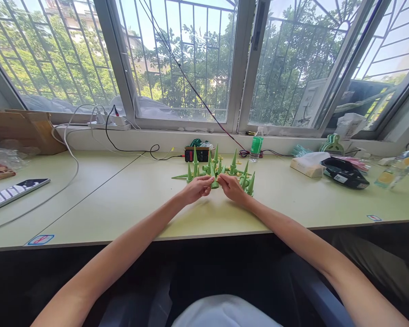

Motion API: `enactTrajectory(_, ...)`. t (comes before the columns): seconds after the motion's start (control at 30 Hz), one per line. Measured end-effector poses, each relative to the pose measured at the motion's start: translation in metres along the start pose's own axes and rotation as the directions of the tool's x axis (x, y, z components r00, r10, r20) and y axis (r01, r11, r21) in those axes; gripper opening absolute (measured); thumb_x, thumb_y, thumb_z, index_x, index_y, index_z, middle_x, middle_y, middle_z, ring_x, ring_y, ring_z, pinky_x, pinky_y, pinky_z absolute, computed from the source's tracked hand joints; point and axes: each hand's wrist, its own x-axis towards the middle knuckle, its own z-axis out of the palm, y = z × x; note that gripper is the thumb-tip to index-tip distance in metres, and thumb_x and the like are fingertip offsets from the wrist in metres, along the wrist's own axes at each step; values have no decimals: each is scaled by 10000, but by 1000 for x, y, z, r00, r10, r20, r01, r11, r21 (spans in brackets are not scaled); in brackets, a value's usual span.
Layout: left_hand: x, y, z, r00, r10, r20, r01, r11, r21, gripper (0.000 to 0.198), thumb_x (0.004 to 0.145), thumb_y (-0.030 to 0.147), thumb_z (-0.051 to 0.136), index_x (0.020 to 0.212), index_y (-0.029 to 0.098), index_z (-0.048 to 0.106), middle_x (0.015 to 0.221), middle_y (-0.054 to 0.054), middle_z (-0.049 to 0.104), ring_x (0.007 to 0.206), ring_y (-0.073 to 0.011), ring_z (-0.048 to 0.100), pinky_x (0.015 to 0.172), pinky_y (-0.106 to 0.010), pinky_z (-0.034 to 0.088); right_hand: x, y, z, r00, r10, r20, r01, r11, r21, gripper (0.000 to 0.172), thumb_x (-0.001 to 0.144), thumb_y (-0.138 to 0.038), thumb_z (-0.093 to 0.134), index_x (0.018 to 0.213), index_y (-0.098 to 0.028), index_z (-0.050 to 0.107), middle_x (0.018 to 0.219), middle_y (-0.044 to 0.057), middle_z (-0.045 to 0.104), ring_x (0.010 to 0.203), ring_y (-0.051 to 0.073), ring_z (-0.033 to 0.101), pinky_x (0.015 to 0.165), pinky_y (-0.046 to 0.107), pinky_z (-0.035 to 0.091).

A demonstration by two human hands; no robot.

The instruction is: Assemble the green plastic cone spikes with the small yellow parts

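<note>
Between my two hands is a green plant watering spike (215, 184), its wider end toward me. My left hand (198, 189) is closed, with thumb and fingers pinching the spike from the left side. Close against it, my right hand (234, 188) is also closed, its fingertips pinched at the spike's right side. Whatever small piece sits in those fingertips is too small to make out. Just beyond and around my hands stand several more green watering spikes (233, 162), most upright with points up, some lying down, with small yellow parts among them.
Behind the spikes lie a black device with a display (204, 155) and a bottle with a green label (256, 145). Rightward are a tissue pack (308, 164) and a black pouch (345, 172). A phone (15, 193), a white cable (75, 169) and a cardboard box (23, 131) lie left.
</note>
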Motion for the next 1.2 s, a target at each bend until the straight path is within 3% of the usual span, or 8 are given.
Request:
enactTrajectory(0.17, 0, -4, 2, 979, 201, -32, -188, 955, 231, 407, 725, 489, 730, 689, 152, 505, 551, 53, 404, 422, -49, 416, 376, -197, 295, 1, -1, 2, 999, 48, -18, -48, 999, 10, 379, 946, -380, 418, 620, -206, 334, 559, -34, 346, 544, 117, 263, 544, 268, 220)
enactTrajectory(0.3, 2, -8, 3, 923, 369, -106, -274, 827, 492, 401, 725, 510, 709, 792, 134, 587, 741, -9, 554, 380, -33, 432, 340, -209, 299, 4, 1, 4, 984, 174, 40, -177, 979, 98, 415, 938, -419, 422, 584, -212, 361, 520, -26, 381, 501, 115, 313, 497, 257, 244)
enactTrajectory(0.43, 4, -13, 1, 872, 484, -74, -335, 701, 629, 393, 768, 510, 659, 873, 133, 630, 865, -43, 596, 388, -28, 458, 363, -211, 368, 5, 5, 7, 941, 309, 136, -335, 900, 279, 441, 913, -501, 441, 576, -227, 366, 463, -43, 351, 416, 104, 285, 430, 255, 235)
enactTrajectory(0.6, 3, -10, 4, 906, 407, -116, -281, 784, 554, 438, 748, 550, 666, 868, 136, 588, 800, -29, 607, 335, -27, 421, 314, -209, 299, 5, 5, 8, 958, 266, 104, -285, 901, 327, 443, 902, -533, 452, 596, -221, 377, 483, -51, 353, 415, 93, 292, 436, 249, 254)
enactTrajectory(0.8, 0, -4, 1, 959, 282, 6, -260, 876, 406, 418, 786, 549, 645, 713, 161, 505, 441, 56, 449, 339, -58, 390, 355, -205, 288, 4, -2, 3, 997, 80, -12, -79, 994, 71, 454, 933, -503, 401, 589, -207, 382, 543, -20, 397, 528, 117, 345, 524, 259, 271)
enactTrajectory(1.0, -1, -2, -6, 978, 148, 146, -182, 947, 263, 414, 815, 552, 621, 785, 147, 543, 469, 42, 467, 397, -60, 395, 393, -197, 297, -1, -4, 3, 998, -38, -45, 32, 991, -127, 401, 933, -392, 424, 594, -207, 317, 525, -44, 320, 501, 105, 250, 537, 267, 215)
enactTrajectory(1.2, -4, 0, -7, 973, 69, 220, -123, 963, 239, 432, 822, 562, 609, 852, 131, 588, 507, 30, 464, 427, -69, 405, 411, -205, 305, -3, -6, 5, 994, -107, -15, 100, 964, -247, 382, 912, -354, 459, 592, -210, 307, 530, -39, 352, 496, 102, 265, 545, 265, 220)
